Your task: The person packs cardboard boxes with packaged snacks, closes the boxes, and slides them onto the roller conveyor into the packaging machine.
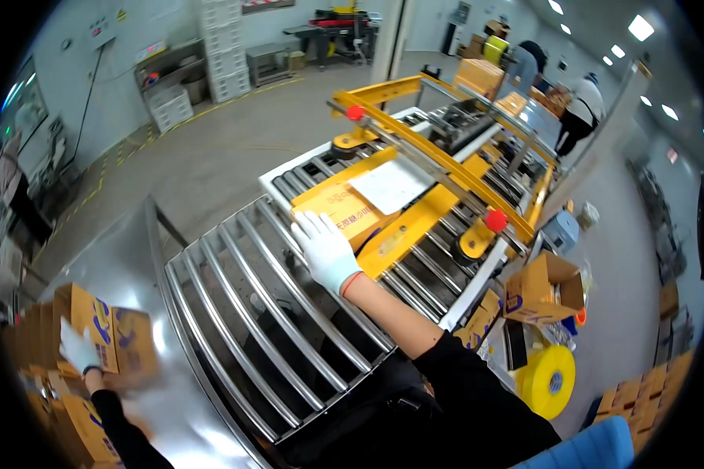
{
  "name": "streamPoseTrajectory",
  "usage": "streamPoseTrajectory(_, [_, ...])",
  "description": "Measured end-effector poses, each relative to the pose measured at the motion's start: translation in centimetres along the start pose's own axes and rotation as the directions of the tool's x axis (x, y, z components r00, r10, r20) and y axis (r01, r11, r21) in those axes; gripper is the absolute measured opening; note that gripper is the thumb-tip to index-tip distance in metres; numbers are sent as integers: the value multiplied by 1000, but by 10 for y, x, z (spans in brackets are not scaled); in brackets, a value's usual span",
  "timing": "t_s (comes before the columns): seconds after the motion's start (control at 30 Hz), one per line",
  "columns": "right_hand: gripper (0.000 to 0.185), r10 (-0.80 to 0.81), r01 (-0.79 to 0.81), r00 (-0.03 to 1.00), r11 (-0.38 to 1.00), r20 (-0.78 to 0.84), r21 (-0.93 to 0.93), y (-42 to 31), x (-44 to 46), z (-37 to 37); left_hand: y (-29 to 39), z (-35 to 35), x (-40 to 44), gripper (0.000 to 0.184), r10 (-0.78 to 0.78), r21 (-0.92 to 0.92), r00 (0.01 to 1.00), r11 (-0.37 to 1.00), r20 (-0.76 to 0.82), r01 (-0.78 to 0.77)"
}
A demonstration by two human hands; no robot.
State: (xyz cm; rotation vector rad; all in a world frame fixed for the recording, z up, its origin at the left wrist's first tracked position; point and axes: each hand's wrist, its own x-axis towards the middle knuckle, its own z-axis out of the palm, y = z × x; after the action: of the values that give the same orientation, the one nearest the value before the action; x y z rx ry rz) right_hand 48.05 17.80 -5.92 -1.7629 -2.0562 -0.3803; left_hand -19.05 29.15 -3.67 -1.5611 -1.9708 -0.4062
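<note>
My right hand (326, 252), in a white glove, lies flat with fingers stretched against the near end of a closed cardboard box (344, 211). That box sits on the rollers between the yellow guides of a carton-sealing machine (422, 160), partly under a pale metal plate (393, 184). At the lower left, my left hand (80, 349), also white-gloved, grips an upright cardboard box (102, 332) on the steel table (192, 399). Its fingers rest against the box wall, and its thumb is hard to make out.
Curved steel rollers (267, 313) link the table to the machine. More cardboard boxes (86, 426) crowd the lower left. A yellow tape roll (547, 381) and an open box (541, 289) are at right. Co-workers (583, 109) stand beyond the machine; another person (16, 187) is at far left.
</note>
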Motion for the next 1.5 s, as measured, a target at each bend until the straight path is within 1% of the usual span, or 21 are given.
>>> streamPoseTrajectory(0.07, [38, -37, 40, 998, 996, -44, 81, 1, -4, -10, -68, 37, -1, 44, -157, 104, 871, 987, 467, 122])
streamPoseTrajectory(0.27, [35, -387, 255, 918, 746, 88, 615, -112, -19, -25, 10, 37, -21, 23, 281, -102, 849, 959, 448, -263])
streamPoseTrajectory(0.3, [44, -433, 313, 901, 666, 9, 677, -136, -20, -32, 13, 44, -23, 24, 376, -575, 804, 817, 461, -52])
streamPoseTrajectory(0.37, [63, -451, 401, 882, 560, -139, 725, -167, -22, -56, 37, -16, -40, 31, 372, -851, 873, 518, 317, 88])
streamPoseTrajectory(0.47, [73, -406, 437, 888, 593, -217, 676, -188, -29, -31, 47, -79, -67, 46, 89, -728, 978, 681, 189, 79])
streamPoseTrajectory(0.57, [48, -580, 465, 810, 542, -89, 700, -179, -24, 9, 83, -141, -98, 47, 396, -818, 720, 184, 570, 545])
streamPoseTrajectory(0.6, [48, -575, 463, 814, 551, -87, 694, -177, -21, 9, 91, -145, -108, 46, 425, -826, 709, 250, 563, 506])
streamPoseTrajectory(0.67, [26, -510, 293, 858, 398, -55, 869, -174, -21, 0, 109, -142, -122, 45, 462, -829, 688, 307, 560, 468])
streamPoseTrajectory(0.73, [31, -437, -27, 880, 345, 186, 938, -176, -8, -9, 136, -134, -116, 33, 545, -862, 746, 501, 381, 74])
streamPoseTrajectory(0.8, [44, -411, -229, 849, 284, 334, 931, -176, 14, -9, 160, -123, -106, 25, 544, -871, 763, 489, 348, 49])
streamPoseTrajectory(0.87, [64, -488, 365, 872, 680, 22, 636, -177, 35, -7, 193, -118, -114, 23, 449, -368, 858, 863, 249, -345])
streamPoseTrajectory(0.9, [82, -516, 498, 849, 707, -117, 502, -179, 44, -4, 195, -117, -109, 32, 425, -351, 810, 890, 403, -293])
streamPoseTrajectory(0.93, [82, -511, 495, 852, 710, -118, 502, -182, 47, -2, 196, -117, -113, 32, 431, -351, 809, 887, 401, -298])
streamPoseTrajectory(1.0, [93, -390, 398, 916, 844, -96, 361, -195, 46, -4, 188, -113, -139, 39, 229, -452, 968, 856, -106, -252])
streamPoseTrajectory(1.07, [100, -364, 404, 914, 854, -180, 327, -199, 24, 6, 163, -80, -168, 54, 111, -505, 989, 851, -99, -146])
streamPoseTrajectory(1.13, [97, -496, 382, 868, 700, 25, 604, -188, -14, -20, 131, -25, -185, 55, -88, -846, 849, 82, 521, 527])
streamPoseTrajectory(1.2, [84, -547, 321, 801, 737, 246, 595, -159, -13, -35, 148, -42, -167, 48, 113, -811, 804, 40, 584, 583])
streamPoseTrajectory(1.27, [79, -384, 317, 923, 743, -11, 589, -139, -26, -12, 215, -51, -170, 38, 271, -803, 757, 167, 595, 571])
streamPoseTrajectory(1.37, [98, -228, 160, 958, 929, 177, 333, -109, -3, -31, 313, 33, -236, 35, 550, -837, 672, 509, 496, 201])
streamPoseTrajectory(1.47, [100, -214, 216, 975, 976, 68, -22, -73, 7, 17, 383, -155, -192, 50, 647, -857, 621, 101, 442, 505])
streamPoseTrajectory(1.5, [91, -175, 178, 970, 984, 167, -5, -74, 11, -7, 379, -167, -196, 57, 688, -682, 475, 41, 549, 730])
